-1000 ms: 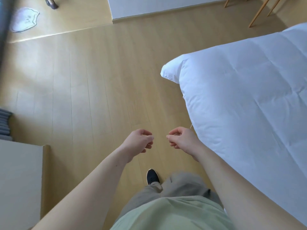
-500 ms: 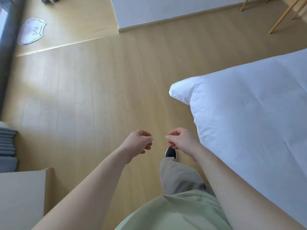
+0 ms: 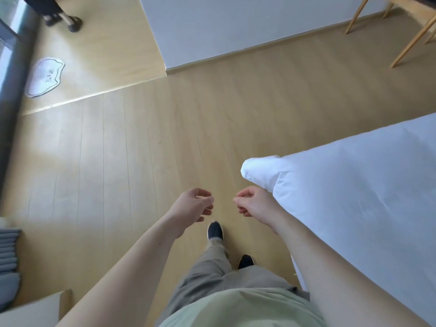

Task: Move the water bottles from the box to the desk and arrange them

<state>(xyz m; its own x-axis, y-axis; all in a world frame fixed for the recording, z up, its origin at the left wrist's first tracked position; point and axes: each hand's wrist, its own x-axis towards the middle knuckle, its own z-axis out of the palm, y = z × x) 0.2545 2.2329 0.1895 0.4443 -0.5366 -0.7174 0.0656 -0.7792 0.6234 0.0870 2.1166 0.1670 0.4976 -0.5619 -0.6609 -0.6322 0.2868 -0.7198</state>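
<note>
No water bottle, box or desk top is in view. My left hand (image 3: 193, 205) and my right hand (image 3: 251, 201) hang side by side in front of me above the wooden floor (image 3: 141, 149), a small gap between them. The fingers of both are loosely curled and hold nothing. Below the hands I see my own legs in grey trousers and dark shoes (image 3: 215, 230).
A bed with a white duvet (image 3: 354, 197) fills the right side, close to my right arm. A white wall corner (image 3: 212, 31) stands ahead, wooden furniture legs (image 3: 410, 41) at top right. A pale surface's corner (image 3: 30, 310) lies bottom left, grey cushions (image 3: 8, 251) at left, another person's feet (image 3: 63, 20) top left.
I have walked forward: the bed has slid back and to the right, the wall corner and furniture legs have come closer. Both hands kept the same loose pose.
</note>
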